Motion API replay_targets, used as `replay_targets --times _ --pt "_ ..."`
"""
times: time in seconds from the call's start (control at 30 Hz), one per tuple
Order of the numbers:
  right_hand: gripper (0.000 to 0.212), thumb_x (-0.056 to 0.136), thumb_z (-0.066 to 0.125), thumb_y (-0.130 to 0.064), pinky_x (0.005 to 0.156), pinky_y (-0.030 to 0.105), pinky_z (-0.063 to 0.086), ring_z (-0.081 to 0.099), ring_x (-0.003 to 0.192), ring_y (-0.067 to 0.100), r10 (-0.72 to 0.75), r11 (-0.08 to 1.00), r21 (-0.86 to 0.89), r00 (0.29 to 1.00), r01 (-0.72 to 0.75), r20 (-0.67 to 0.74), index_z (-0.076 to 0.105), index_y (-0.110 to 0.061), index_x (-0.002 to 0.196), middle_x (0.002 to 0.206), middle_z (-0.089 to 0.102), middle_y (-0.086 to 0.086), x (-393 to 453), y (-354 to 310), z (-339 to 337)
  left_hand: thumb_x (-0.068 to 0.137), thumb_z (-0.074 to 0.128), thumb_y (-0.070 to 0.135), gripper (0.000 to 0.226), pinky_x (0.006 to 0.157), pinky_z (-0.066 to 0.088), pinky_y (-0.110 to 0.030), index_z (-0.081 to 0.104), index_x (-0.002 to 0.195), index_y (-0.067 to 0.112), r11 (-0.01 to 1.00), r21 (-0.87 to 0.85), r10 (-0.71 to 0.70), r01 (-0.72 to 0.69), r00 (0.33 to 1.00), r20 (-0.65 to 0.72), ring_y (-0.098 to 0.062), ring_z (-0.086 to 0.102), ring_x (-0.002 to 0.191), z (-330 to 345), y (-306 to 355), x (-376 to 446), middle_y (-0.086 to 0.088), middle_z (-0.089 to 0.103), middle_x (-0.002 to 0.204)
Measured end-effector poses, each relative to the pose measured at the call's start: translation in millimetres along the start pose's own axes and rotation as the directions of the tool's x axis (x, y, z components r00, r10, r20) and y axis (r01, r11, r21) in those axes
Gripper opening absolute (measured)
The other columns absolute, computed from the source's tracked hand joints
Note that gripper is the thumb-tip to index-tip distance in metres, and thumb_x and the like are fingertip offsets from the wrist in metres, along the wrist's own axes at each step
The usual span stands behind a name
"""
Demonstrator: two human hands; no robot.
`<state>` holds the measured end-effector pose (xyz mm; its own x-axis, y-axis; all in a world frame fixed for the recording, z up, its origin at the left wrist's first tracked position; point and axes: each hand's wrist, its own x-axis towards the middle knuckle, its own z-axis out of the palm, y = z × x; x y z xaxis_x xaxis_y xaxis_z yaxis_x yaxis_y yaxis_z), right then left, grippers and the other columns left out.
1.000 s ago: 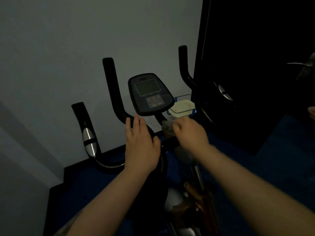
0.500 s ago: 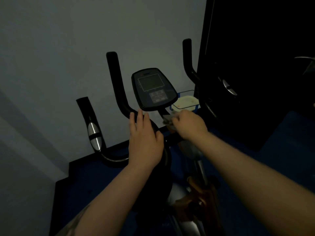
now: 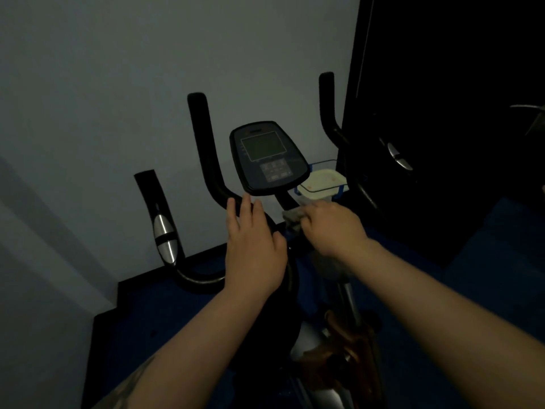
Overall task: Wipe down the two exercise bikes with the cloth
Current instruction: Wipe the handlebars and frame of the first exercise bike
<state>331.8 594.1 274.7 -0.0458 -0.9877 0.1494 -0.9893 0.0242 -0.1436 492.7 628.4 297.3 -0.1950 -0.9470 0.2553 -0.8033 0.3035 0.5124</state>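
Note:
A black exercise bike stands in front of me in dim light, its console tilted up between black handlebars. My left hand rests flat with straight fingers on the bar's centre, just below the console. My right hand grips a pale cloth and presses it against the stem under the console's right side. More cloth hangs below the wrist. A silver pulse sensor sits on the lower left grip. No second bike is in view.
A grey wall is close behind the bike. A dark cabinet or door stands at the right. A pale container in a blue wire basket sits behind the console. The floor is blue.
The view has shifted slightly, so the bike sits a little higher in the frame than a second ago. My right hand with the cloth stays at the stem; the left hand keeps its place.

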Motion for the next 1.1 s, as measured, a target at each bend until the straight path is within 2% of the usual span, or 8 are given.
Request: replay_targets --times 0.13,0.2,0.33,0.47,0.67,0.83,1.0,1.1 --pt "0.048 0.098 0.045 -0.026 0.098 0.038 0.043 0.046 0.126 0.033 0.114 0.993 -0.027 0.932 -0.112 0.345 0.040 -0.012 0.143 0.146 0.041 0.017 64 -8 -5 0.100 0.038 0.025 0.062 0.118 0.009 -0.033 0.009 0.153 0.011 1.000 0.002 -0.012 0.012 1.000 0.009 -0.016 -0.020 0.145 -1 2 1 0.002 -0.007 0.162" --pt "0.055 0.097 0.048 -0.025 0.104 0.043 0.039 0.038 0.134 0.031 0.027 0.990 -0.135 0.901 0.036 0.434 0.031 -0.016 0.149 0.155 0.027 0.012 60 -21 -4 0.099 0.039 0.025 0.062 0.118 0.014 -0.036 0.010 0.153 0.012 1.000 -0.004 -0.017 0.017 1.000 0.019 -0.015 -0.019 0.145 -1 1 1 0.003 -0.006 0.162" --pt "0.042 0.101 0.038 -0.029 0.101 0.038 0.040 0.044 0.128 0.024 -0.138 0.989 0.088 0.950 0.118 0.281 0.043 -0.026 0.142 0.149 0.039 0.000 25 -8 -1 0.099 0.038 0.025 0.063 0.117 0.014 -0.036 0.009 0.153 0.012 1.000 0.013 -0.017 0.016 0.999 0.035 -0.017 -0.021 0.144 0 0 5 0.002 -0.008 0.161" --pt "0.044 0.102 0.036 -0.022 0.106 0.034 0.031 0.036 0.135 0.026 -0.105 0.991 -0.033 0.908 0.129 0.406 0.036 -0.014 0.146 0.154 0.032 0.005 66 -11 -6 0.099 0.039 0.024 0.063 0.118 0.013 -0.037 0.009 0.153 0.012 1.000 -0.002 -0.002 0.002 0.999 0.044 -0.017 -0.022 0.144 0 0 4 0.003 -0.008 0.162" --pt "0.041 0.102 0.036 -0.032 0.094 0.035 0.042 0.049 0.121 0.021 -0.134 0.984 0.116 0.991 0.136 -0.028 0.044 -0.028 0.142 0.142 0.048 -0.002 -3 -9 7 0.099 0.038 0.026 0.063 0.118 0.014 -0.036 0.008 0.153 0.012 1.000 -0.001 -0.003 0.003 0.999 0.041 -0.016 -0.022 0.144 1 -2 3 0.005 -0.009 0.161" --pt "0.045 0.100 0.035 -0.035 0.086 0.033 0.041 0.050 0.120 0.027 0.119 0.969 0.183 0.963 -0.165 0.240 0.044 -0.026 0.142 0.142 0.048 0.008 44 -8 -3 0.099 0.038 0.025 0.063 0.118 0.011 -0.037 0.009 0.153 0.012 1.000 0.005 -0.002 0.002 0.999 0.039 -0.016 -0.020 0.145 1 -2 3 0.003 -0.007 0.162" --pt "0.029 0.097 0.043 -0.027 0.080 0.030 0.044 0.053 0.105 0.018 0.071 0.965 0.258 0.907 0.043 -0.414 0.062 -0.016 0.117 0.115 0.060 0.001 -50 -10 21 0.100 0.037 0.025 0.062 0.118 0.015 -0.039 0.010 0.153 0.011 1.000 0.014 -0.007 0.006 0.999 0.034 -0.018 -0.019 0.145 2 -2 2 0.003 -0.007 0.162" --pt "0.029 0.097 0.040 -0.028 0.068 0.027 0.038 0.053 0.101 0.018 0.140 0.927 0.375 0.915 0.014 -0.379 0.064 -0.014 0.107 0.110 0.060 0.001 -35 5 15 0.100 0.037 0.024 0.061 0.118 0.014 -0.040 0.011 0.153 0.010 1.000 0.019 -0.005 0.004 0.999 0.037 -0.019 -0.019 0.145 1 0 3 0.001 -0.005 0.162"
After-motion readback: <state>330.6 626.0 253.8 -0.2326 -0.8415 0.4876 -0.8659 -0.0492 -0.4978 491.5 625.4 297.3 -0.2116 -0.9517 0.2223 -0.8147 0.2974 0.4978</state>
